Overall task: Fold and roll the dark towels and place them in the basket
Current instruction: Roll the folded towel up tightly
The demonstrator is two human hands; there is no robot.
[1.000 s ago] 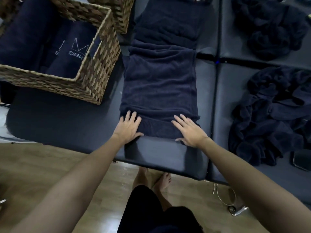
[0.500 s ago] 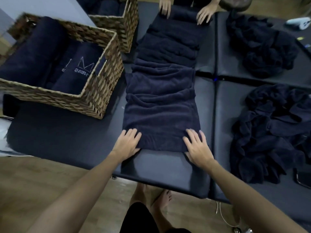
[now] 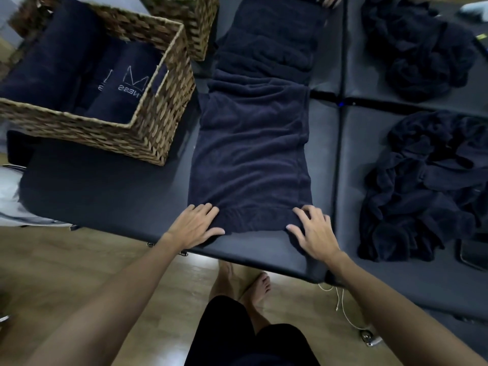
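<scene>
Since half a second ago, both hands have slid outward to the near corners of the long dark towel (image 3: pixel 250 154), whose near stretch now lies smoother, with fewer ridges across it. That towel runs lengthwise away from the person along the dark padded table (image 3: pixel 105 191), its near hem close to the table's front edge. At the near left corner the left hand (image 3: pixel 195 228) lies flat, fingers straight and close together on the cloth, thumb stretched along the hem. At the near right corner the right hand (image 3: pixel 314 233) rests with fingers spread and slightly bent, fingertips on the cloth and thumb pointing inward over the hem; a little of the towel bunches under its palm. At the far end, another person's fingers (image 3: pixel 330 0) touch the towel at the top of the view. Left of the towel stands a woven basket (image 3: pixel 158 120) holding rolled dark towels (image 3: pixel 121 83), one showing pale lettering. A second basket (image 3: pixel 195 27) sits behind it. On the right, two heaps of crumpled dark towels (image 3: pixel 427 186) lie apart from the flat one.
</scene>
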